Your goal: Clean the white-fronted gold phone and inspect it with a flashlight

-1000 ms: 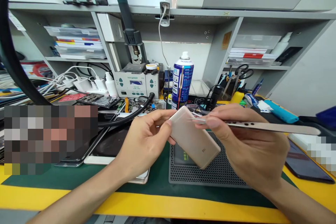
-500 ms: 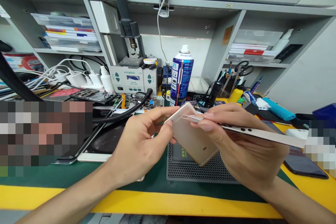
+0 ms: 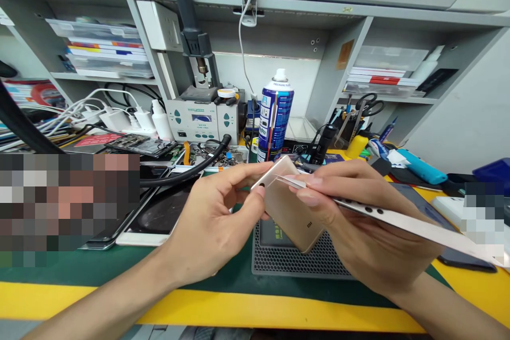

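My left hand point(image 3: 223, 223) is closed on the upper left edge of a gold smartphone point(image 3: 292, 212), thumb on its back and fingers behind. The phone is tilted with its "MI" logo side facing me; whether it is a whole phone or only the back shell, I cannot tell. Between the thumb and fingers of my right hand point(image 3: 358, 218) are metal tweezers point(image 3: 402, 220), their long end pointing right. The tweezers' tips are at the upper part of the phone's back; contact is unclear. Below the phone lies a grey honeycomb-patterned pad point(image 3: 287, 263).
A blue spray can point(image 3: 276, 117) stands just behind the phone, beside a hot air station point(image 3: 203, 119). Phones with dark screens point(image 3: 159, 212) lie at left under a black hose point(image 3: 183, 176). A green mat point(image 3: 131, 263) covers the yellow bench point(image 3: 223, 305). Scissors point(image 3: 370, 104) stand at right.
My right hand has turned slightly, so the tweezers' rear end sits lower and farther right. Their tips stay near the same spot. The left hand and phone have barely shifted.
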`<state>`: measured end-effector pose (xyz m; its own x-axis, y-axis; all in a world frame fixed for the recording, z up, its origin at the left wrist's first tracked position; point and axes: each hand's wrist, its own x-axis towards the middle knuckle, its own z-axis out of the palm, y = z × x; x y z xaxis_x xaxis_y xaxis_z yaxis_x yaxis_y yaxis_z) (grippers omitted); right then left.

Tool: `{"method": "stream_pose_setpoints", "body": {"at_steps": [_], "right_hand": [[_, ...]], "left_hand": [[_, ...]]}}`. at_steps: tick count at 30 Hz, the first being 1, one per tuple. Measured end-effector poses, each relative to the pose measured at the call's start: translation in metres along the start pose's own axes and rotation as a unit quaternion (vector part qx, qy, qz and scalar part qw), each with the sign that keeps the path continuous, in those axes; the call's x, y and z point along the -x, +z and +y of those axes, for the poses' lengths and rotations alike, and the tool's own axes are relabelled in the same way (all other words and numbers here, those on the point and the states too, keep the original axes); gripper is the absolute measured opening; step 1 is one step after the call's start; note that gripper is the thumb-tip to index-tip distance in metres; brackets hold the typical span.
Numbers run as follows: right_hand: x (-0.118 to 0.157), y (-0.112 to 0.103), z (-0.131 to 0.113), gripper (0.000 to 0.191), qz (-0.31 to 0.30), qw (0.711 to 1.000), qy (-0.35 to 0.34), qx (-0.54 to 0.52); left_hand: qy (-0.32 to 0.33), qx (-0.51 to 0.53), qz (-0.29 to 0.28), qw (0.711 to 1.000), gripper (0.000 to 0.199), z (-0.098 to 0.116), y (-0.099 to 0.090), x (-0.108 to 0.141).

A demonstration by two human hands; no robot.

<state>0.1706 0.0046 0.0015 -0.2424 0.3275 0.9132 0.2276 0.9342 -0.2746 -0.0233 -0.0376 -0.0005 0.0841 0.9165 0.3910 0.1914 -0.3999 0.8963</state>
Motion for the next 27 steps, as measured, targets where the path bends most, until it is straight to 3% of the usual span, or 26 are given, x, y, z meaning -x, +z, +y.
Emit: {"method": "stream_pose_setpoints", "body": {"at_steps": [12, 27], "right_hand": [[-0.001, -0.001, 0.006, 0.027, 0.003, 0.999, -0.051, -0.009], [-0.005, 0.002, 0.002, 0.025, 0.029, 0.999, -0.010, -0.032]], "left_hand": [[0.042, 0.036, -0.013, 0.998, 0.038, -0.006, 0.003, 0.000], [-0.035, 0.150, -0.007, 0.988, 0.031, -0.006, 0.010, -0.003]]}}
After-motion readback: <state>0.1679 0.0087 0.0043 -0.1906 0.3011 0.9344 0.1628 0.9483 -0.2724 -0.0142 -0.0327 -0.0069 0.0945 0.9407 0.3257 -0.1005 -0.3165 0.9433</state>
